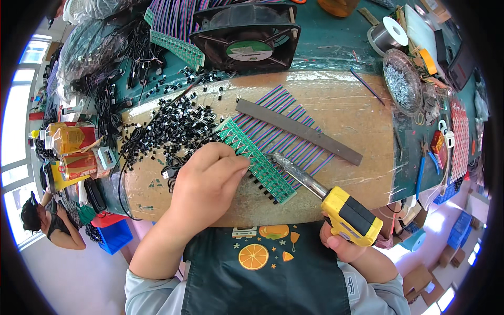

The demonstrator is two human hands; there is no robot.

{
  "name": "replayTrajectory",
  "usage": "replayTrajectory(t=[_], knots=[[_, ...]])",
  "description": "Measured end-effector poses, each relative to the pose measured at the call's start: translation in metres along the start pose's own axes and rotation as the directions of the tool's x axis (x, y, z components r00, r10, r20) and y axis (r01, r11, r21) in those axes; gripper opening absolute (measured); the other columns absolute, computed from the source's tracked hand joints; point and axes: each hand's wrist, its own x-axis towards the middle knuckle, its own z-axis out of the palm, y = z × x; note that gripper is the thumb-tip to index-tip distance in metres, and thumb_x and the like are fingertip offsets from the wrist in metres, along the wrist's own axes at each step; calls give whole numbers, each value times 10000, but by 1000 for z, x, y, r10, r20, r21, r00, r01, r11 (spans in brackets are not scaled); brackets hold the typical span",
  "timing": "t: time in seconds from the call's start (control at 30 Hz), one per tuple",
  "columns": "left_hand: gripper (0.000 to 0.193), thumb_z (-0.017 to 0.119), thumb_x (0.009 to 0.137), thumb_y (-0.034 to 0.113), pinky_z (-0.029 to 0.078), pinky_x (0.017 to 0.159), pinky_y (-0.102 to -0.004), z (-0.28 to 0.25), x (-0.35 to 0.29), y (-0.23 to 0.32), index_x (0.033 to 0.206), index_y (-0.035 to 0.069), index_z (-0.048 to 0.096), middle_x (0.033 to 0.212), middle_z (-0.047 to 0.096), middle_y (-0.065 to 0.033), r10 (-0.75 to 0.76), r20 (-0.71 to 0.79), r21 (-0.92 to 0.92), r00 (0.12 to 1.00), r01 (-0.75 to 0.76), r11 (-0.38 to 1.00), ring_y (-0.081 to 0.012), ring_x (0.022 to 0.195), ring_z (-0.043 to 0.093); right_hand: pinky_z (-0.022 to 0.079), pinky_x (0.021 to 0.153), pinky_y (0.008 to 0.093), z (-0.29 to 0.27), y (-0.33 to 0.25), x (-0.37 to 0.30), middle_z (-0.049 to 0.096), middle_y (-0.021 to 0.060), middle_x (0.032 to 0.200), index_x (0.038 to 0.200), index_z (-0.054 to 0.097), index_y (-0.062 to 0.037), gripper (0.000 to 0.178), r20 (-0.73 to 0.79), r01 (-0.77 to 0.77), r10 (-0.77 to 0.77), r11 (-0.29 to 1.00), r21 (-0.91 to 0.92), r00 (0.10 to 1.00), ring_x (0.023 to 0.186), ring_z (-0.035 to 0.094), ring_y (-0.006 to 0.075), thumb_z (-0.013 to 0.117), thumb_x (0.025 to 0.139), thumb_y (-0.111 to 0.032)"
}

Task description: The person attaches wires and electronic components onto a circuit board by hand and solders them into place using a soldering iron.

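A long green circuit board strip (261, 164) lies slanted on the brown work mat, with small black connectors along its near edge. Striped ribbon wires (278, 100) fan out from its far side, under a flat dark bar (304, 134). My left hand (207, 181) is closed, thumb and fingertips pressed together at the board's near edge; whatever is between them is hidden. In my right hand (341, 244) is a yellow and black soldering gun (353, 216), its metal barrel pointing left and its tip over the board near my left fingertips.
Loose black connectors (181, 123) are heaped left of the board. A black fan (247, 39) stands behind the mat. To the right are a solder wire spool (391, 34), a round dish of small pieces (402, 81) and blue-handled pliers (421, 170). Another person (52, 220) sits at far left.
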Motion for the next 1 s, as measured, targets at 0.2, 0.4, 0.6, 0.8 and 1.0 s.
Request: replayTrajectory(t=[0.2, 0.4, 0.6, 0.8, 1.0], knots=[[195, 734, 769, -19, 526, 708, -373, 7, -4, 7, 954, 40, 713, 899, 637, -104, 38, 9, 219, 999, -39, 975, -290, 805, 639, 460, 565, 320, 1, 4, -2, 603, 20, 718, 898, 641, -80, 155, -13, 1, -1, 1000, -20, 1000, 620, 590, 189, 738, 845, -189], [197, 723, 764, -23, 526, 702, -385, 9, -1, 5, 948, 43, 695, 907, 634, -104, 65, 9, 238, 998, -65, 969, -294, 808, 638, 452, 545, 317, 4, 4, -2, 588, 16, 713, 893, 618, -91, 137, -43, 78, -78, 997, 0, 996, 602, 581, 192, 726, 818, -130], [200, 710, 769, -22, 523, 702, -391, 7, 1, 3, 957, 41, 684, 902, 629, -104, 73, 58, 262, 996, -86, 961, -303, 805, 632, 438, 534, 320, 0, 6, -3, 560, 18, 705, 816, 585, -108, 186, 23, 85, -82, 980, -182, 996, 598, 563, 204, 746, 815, -200], [213, 705, 766, -31, 523, 705, -392, 5, 1, 2, 966, 36, 682, 912, 639, -111, 81, 88, 248, 993, -101, 963, -308, 800, 632, 435, 534, 325, 2, 4, -2, 558, 26, 705, 788, 579, -112, 213, -10, 39, -41, 990, -137, 999, 596, 556, 214, 758, 808, -225], [244, 671, 747, -46, 523, 723, -387, 4, -3, 2, 980, 27, 679, 926, 647, -118, 113, 65, 248, 991, -126, 961, -309, 805, 631, 439, 538, 330, -1, 7, -5, 567, 37, 716, 787, 590, -112, 191, -2, 25, -25, 990, -138, 1000, 601, 564, 222, 755, 795, -208]])
